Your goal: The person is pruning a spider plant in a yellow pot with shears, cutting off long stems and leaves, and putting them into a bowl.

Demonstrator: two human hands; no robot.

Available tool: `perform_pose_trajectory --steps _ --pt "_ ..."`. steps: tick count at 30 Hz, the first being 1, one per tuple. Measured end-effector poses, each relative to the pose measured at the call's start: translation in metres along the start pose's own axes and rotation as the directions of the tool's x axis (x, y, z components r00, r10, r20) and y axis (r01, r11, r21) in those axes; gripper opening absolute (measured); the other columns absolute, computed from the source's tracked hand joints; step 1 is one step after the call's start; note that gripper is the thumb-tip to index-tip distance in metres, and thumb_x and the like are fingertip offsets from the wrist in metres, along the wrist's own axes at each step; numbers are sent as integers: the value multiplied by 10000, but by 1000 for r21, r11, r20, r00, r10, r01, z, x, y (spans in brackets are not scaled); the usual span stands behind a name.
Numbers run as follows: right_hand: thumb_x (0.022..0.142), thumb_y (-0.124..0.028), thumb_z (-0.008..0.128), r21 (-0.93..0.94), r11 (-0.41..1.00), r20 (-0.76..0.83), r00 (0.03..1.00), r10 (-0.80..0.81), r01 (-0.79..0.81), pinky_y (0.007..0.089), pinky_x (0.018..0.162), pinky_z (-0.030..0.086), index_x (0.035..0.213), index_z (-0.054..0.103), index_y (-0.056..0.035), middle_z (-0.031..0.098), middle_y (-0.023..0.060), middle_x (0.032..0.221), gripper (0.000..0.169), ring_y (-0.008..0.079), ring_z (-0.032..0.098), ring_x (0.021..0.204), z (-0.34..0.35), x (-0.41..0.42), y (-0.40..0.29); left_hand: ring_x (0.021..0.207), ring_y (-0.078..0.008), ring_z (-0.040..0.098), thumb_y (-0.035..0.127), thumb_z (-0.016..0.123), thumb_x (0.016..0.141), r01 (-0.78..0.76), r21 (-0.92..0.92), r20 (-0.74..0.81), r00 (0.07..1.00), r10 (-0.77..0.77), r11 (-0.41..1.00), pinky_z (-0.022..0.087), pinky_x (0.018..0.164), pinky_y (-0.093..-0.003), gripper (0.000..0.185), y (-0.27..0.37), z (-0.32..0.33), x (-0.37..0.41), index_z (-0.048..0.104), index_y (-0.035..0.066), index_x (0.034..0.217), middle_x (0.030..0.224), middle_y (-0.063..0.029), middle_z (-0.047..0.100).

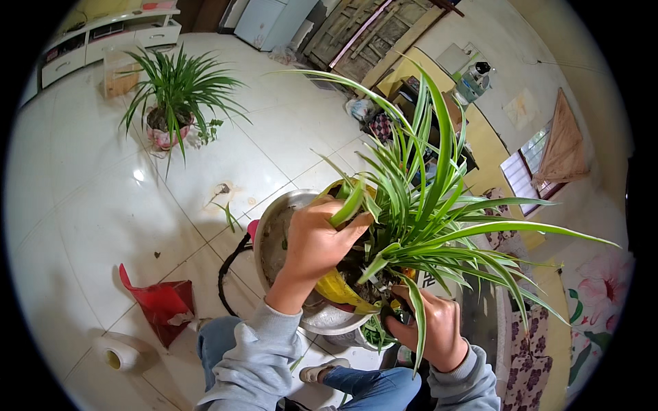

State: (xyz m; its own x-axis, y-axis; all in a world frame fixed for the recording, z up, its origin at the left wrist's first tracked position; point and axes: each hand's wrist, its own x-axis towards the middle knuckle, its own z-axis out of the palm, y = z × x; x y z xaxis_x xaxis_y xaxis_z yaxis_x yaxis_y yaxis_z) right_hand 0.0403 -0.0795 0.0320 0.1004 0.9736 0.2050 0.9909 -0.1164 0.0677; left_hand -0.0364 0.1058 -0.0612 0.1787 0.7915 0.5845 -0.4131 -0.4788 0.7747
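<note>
A variegated spider plant point(426, 205) grows in a yellow pot point(336, 290), which sits in a round metal basin point(272, 241). My left hand point(321, 239) is over the pot's left side, its thumb and fingers closed on a few green-and-white leaves point(349, 205). Low at the pot's right edge, my right hand point(432, 321) grips a dark-handled cutting tool, apparently scissors point(379, 282), whose metal blade points into the plant's base. Leaves partly cover the right fingers and the tool. Beneath the basin's rim, a container point(378, 334) holds green leaf pieces.
Another spider plant point(177, 97) in a pink-and-white pot stands farther off on the tiled floor point(92, 205). A red dustpan-like piece point(162, 308) and a white plastic container point(121, 354) lie to the left. Loose leaves point(229, 216) and a black cord-like handle point(229, 275) are beside the basin.
</note>
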Motion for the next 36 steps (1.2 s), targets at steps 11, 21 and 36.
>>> perform_pose_trajectory --steps 11,21,36 --pt "668 -261 712 -298 955 10 1000 6 -3 359 447 472 949 587 -50 582 112 598 373 275 593 480 8 11 -20 588 -269 534 179 691 705 -294 209 -19 952 304 933 444 544 -361 121 -5 -3 -2 624 79 692 713 -84 590" --pt "710 -270 685 -295 955 4 999 46 -43 383 434 467 924 573 -55 575 102 609 324 287 585 474 -1 17 -28 629 -267 549 185 679 687 -298 274 33 953 301 914 405 556 -378 131 -15 7 -6 596 87 710 678 -87 525" --pt "779 -245 626 -183 980 7 996 87 -84 331 434 474 875 545 -21 536 102 674 256 231 584 482 2 -8 -10 609 -245 600 88 696 719 -94 255 -9 995 99 962 479 594 -329 107 -15 -1 -16 662 -10 747 659 -117 621"
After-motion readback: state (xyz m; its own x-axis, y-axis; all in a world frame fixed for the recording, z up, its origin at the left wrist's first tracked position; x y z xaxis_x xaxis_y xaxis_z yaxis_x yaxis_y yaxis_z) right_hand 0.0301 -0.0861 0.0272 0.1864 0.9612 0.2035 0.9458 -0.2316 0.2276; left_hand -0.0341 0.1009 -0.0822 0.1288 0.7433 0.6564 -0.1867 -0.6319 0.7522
